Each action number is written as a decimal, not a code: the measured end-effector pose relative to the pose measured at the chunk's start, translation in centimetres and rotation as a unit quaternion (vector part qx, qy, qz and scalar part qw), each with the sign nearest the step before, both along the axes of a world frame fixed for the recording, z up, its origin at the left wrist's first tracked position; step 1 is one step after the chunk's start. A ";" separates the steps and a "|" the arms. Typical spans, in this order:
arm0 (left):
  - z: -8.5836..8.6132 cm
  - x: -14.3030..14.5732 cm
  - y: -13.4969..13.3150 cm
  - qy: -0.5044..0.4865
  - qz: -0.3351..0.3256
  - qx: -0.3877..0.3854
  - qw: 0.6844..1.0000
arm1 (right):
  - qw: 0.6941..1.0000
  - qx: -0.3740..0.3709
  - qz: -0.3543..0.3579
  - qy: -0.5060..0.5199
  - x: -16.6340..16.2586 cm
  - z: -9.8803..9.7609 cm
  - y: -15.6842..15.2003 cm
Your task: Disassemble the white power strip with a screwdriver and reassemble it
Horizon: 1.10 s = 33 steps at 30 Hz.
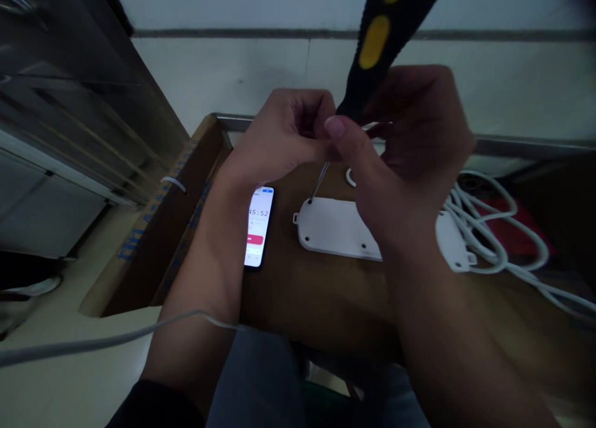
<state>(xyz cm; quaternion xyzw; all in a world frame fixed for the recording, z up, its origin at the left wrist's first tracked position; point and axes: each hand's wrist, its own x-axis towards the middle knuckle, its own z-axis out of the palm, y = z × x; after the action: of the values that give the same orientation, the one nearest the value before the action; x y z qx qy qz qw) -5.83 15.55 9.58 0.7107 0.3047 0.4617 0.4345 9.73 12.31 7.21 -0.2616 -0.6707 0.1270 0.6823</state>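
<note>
A screwdriver with a black and yellow handle (375, 41) leans up and to the right in front of me. Its thin shaft (320, 181) runs down to a hole near the upper left corner of a white power strip (336, 227), which lies with its screw-hole side up. My right hand (405, 142) is closed around the base of the handle, thumb forward. Beside it, my left hand (293, 130) has its fingers curled in at the lower handle and top of the shaft; the fingertips are partly hidden. My right hand and wrist cover the middle of the strip.
A lit phone (261, 229) showing a timer lies left of the strip. White cable (493, 229) is coiled at the right, over something red (516, 226). A cardboard side wall (153, 229) rises at the left. A grey cord (116, 339) crosses my left forearm.
</note>
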 end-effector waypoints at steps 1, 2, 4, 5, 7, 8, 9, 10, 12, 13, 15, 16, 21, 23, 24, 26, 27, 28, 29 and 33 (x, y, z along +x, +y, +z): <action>0.0 0.1 -0.1 0.004 -0.003 0.005 1.000 | 1.000 -0.001 -0.001 0.000 0.0 0.0 -0.1; 0.1 0.1 -0.1 0.008 -0.007 0.007 1.000 | 1.000 -0.006 -0.002 -0.004 0.0 0.0 -0.1; 0.2 -0.1 -0.3 0.008 -0.020 -0.002 1.000 | 1.000 -0.015 -0.010 -0.014 0.1 0.0 -0.2; 0.2 -0.3 -0.4 0.004 -0.028 -0.011 1.000 | 1.000 -0.020 -0.010 -0.020 0.2 -0.1 -0.1; 0.3 -0.7 -0.4 -0.006 -0.046 -0.030 0.999 | 0.999 -0.028 0.009 -0.018 0.4 -0.2 0.0; 0.3 -1.0 -0.4 -0.012 -0.048 -0.035 0.998 | 0.999 -0.031 0.024 -0.012 0.4 -0.3 0.1; 0.2 -1.2 -0.3 -0.017 -0.048 -0.039 0.998 | 0.999 -0.032 0.042 -0.006 0.5 -0.3 0.2; 0.2 -1.3 -0.2 -0.017 -0.046 -0.042 0.998 | 0.998 -0.034 0.059 -0.003 0.5 -0.4 0.3; 0.1 -1.5 0.0 -0.013 -0.042 -0.045 0.998 | 0.996 -0.035 0.081 -0.006 0.4 -0.4 0.4; 0.1 -1.5 0.0 -0.011 -0.040 -0.043 0.998 | 0.995 -0.037 0.087 -0.011 0.4 -0.4 0.4; 0.1 -1.3 0.0 -0.007 -0.037 -0.040 0.998 | 0.996 -0.041 0.079 -0.015 0.3 -0.2 0.2; 0.2 -1.2 -0.1 -0.005 -0.032 -0.041 0.999 | 0.997 -0.045 0.064 -0.013 0.3 -0.1 0.1; 0.8 -0.1 -0.9 0.011 -0.013 -0.025 1.000 | 1.000 -0.028 0.001 0.005 1.1 0.9 -0.2; 0.9 0.2 -1.1 0.021 -0.018 -0.005 1.000 | 1.000 -0.005 0.000 0.003 1.4 1.0 -0.1; 0.9 0.2 -1.1 0.023 -0.023 -0.002 0.999 | 1.000 0.000 0.002 0.005 1.5 1.1 0.0; 0.8 0.0 -1.0 0.018 -0.042 -0.017 0.999 | 1.000 -0.004 0.013 0.016 1.5 0.9 0.2; 0.7 -0.1 -0.9 0.012 -0.051 -0.030 0.998 | 0.999 -0.008 0.022 0.022 1.4 0.8 0.2; 0.6 -0.3 -0.8 0.004 -0.056 -0.039 0.998 | 0.999 -0.012 0.033 0.026 1.3 0.7 0.3; 0.5 -0.4 -0.7 -0.005 -0.058 -0.044 0.997 | 0.998 -0.018 0.043 0.029 1.2 0.6 0.3; 0.2 -0.7 -0.6 -0.025 -0.046 -0.035 0.998 | 0.995 -0.042 0.087 0.021 0.7 0.3 0.1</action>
<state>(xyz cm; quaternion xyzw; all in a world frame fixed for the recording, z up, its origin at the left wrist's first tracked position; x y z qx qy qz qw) -6.55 14.99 9.82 0.6969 0.2768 0.4478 0.4870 10.46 12.44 7.53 -0.2280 -0.6702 0.2191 0.6714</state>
